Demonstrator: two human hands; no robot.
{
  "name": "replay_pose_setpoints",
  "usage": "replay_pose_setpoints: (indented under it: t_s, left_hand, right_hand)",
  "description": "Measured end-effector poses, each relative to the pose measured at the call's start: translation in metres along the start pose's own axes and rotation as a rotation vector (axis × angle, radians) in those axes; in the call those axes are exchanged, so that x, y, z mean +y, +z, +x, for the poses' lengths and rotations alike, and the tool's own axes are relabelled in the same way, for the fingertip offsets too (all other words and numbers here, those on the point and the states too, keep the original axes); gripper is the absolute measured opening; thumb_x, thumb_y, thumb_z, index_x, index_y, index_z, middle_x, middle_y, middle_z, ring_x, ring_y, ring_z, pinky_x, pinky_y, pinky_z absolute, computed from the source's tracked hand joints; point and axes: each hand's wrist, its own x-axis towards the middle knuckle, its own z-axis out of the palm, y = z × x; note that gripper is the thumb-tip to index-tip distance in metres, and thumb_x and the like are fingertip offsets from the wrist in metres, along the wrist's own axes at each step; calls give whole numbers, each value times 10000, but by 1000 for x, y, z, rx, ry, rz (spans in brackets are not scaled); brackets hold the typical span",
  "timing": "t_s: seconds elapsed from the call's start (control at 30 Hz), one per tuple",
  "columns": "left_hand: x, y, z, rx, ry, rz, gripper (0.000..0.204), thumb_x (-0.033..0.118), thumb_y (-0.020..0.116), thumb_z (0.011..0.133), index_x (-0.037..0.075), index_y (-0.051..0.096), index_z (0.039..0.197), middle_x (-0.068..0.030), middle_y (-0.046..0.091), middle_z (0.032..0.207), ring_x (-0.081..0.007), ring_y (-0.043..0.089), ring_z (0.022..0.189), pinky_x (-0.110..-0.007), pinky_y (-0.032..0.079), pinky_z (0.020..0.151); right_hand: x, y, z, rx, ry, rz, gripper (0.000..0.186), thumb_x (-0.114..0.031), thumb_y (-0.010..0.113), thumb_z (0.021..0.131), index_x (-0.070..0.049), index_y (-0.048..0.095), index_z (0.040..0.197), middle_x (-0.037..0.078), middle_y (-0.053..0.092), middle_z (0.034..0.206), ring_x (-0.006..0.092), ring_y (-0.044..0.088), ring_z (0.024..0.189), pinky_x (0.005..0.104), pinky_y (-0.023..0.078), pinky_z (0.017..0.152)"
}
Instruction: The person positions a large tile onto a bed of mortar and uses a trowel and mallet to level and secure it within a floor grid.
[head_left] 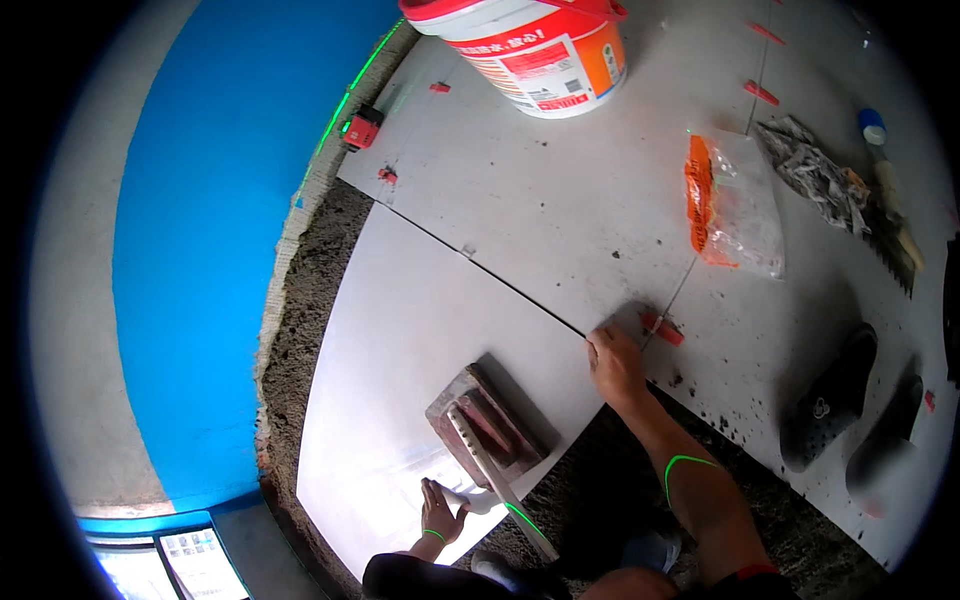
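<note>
A large pale floor tile lies over dark, crumbly mortar, with a narrow dark joint between it and the neighbouring tiles. My left hand rests on its near part, fingers stretched out. At the tile's right corner, by the joint, my right hand has its fingers curled; whatever is under them is hidden. Just beyond that hand sits a red levelling wedge. Between my hands lies a dirty brown float with a raised grip, and a long pale stick with holes slants across it toward me.
A white and red bucket stands on the far tiles. By the blue-painted wall is a red laser level casting a green line. To the right lie a clear plastic bag, a crumpled wrapper and black clogs. Exposed mortar borders the tile.
</note>
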Motion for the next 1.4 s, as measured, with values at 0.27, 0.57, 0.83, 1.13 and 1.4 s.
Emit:
replay_pose_setpoints:
  t_s: [0.27,0.57,0.83,1.13,1.4]
  left_hand:
    - [5,1,3,8,25,-2,1052,548,585,863,-172,79,1439,-370,15,1521,-467,51,1443,-478,197,1160]
    - [-6,-33,13,-243,187,88,1193,697,553,814,-167,23,1442,-420,-32,1490,-497,101,1424,-481,223,1157]
    - [-1,-79,56,-327,253,109,1253,765,538,772,-143,9,1454,-385,26,1510,-471,170,1419,-488,260,1136]
    - [13,-70,46,-226,151,6,1302,750,612,720,-134,11,1463,-341,-37,1538,-430,46,1457,-442,182,1173]
    - [8,-60,46,-211,124,-4,1376,816,593,675,-127,-22,1468,-346,-84,1532,-449,41,1452,-447,180,1169]
  right_hand:
    - [-3,-9,3,31,-10,41,103,-52,653,829,-30,557,861,162,547,841,360,582,774,453,479,654]
    - [-61,29,33,8,-17,289,141,-65,630,853,-14,535,945,180,558,883,375,594,794,446,508,681]
    - [-80,176,153,9,-142,-156,193,-186,660,852,-53,543,928,160,578,940,341,600,875,440,520,728]
    - [-82,205,182,91,-268,-151,67,-100,605,862,-47,566,848,141,581,890,341,600,841,435,516,719]
    - [-87,205,182,42,-249,-188,103,-132,596,892,-44,563,851,147,591,920,336,609,876,431,517,738]
